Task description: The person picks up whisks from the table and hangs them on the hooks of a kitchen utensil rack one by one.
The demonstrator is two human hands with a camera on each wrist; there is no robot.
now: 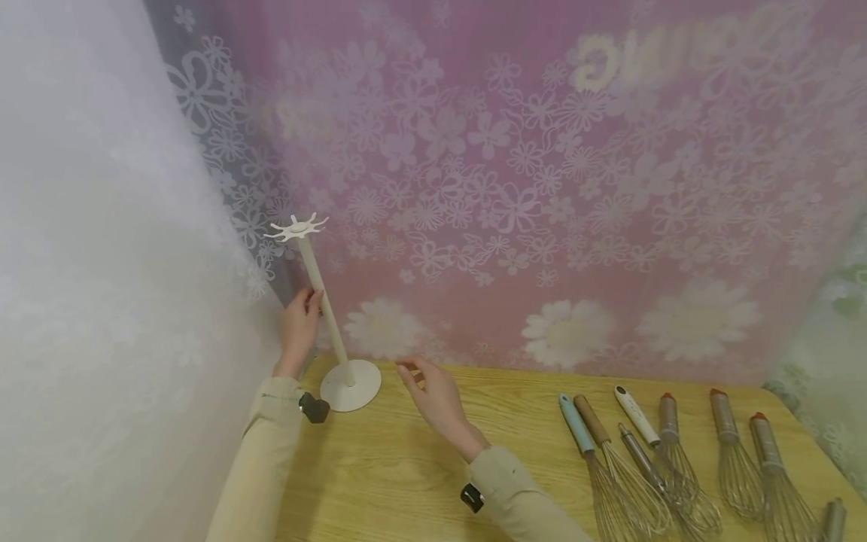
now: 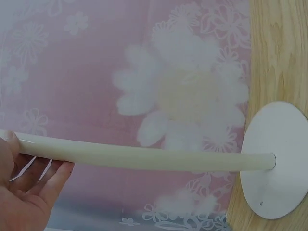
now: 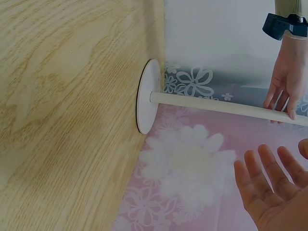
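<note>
I see the left hand (image 1: 298, 331) gripping the white hook stand (image 1: 330, 320) by its pole, its base (image 1: 366, 388) on the wooden desk (image 1: 400, 470); the right hand (image 1: 436, 399) hovers nearby, fingers apart.

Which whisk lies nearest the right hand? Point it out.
The blue-handled whisk, leftmost in the head view; the rest lie farther from the right hand.

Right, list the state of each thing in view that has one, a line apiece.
White stand: upright, hooks bare
Left hand: gripping the stand
Right hand: holding nothing
Whisks: lying on the table, some overlapping
Wrist cameras: worn
</note>
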